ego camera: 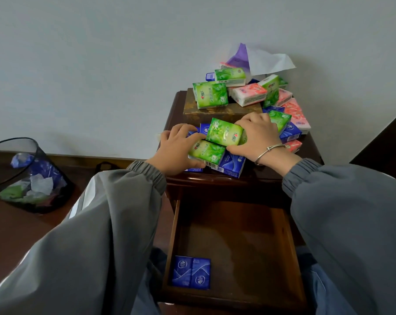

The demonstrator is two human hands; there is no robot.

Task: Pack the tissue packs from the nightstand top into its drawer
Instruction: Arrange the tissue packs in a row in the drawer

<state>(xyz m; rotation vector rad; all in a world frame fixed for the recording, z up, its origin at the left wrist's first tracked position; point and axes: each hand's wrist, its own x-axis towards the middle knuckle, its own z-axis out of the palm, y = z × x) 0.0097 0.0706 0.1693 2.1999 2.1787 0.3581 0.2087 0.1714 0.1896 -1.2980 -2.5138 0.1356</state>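
Several green, pink and blue tissue packs are heaped on the dark wooden nightstand (310,153). My left hand (176,148) grips the left side of a front cluster, its thumb under a green pack (207,152). My right hand (256,137) curls round the right side of the same cluster, against the upper green pack (224,131) and above a blue pack (232,163). The drawer (235,242) below stands pulled out, with two blue packs (191,271) lying side by side in its front left corner.
A gold-brown tissue box (222,110) sits at the back of the nightstand under more packs, with a purple and white bag (253,59) behind it. A black mesh wastebasket (26,176) with scraps stands on the floor at the left.
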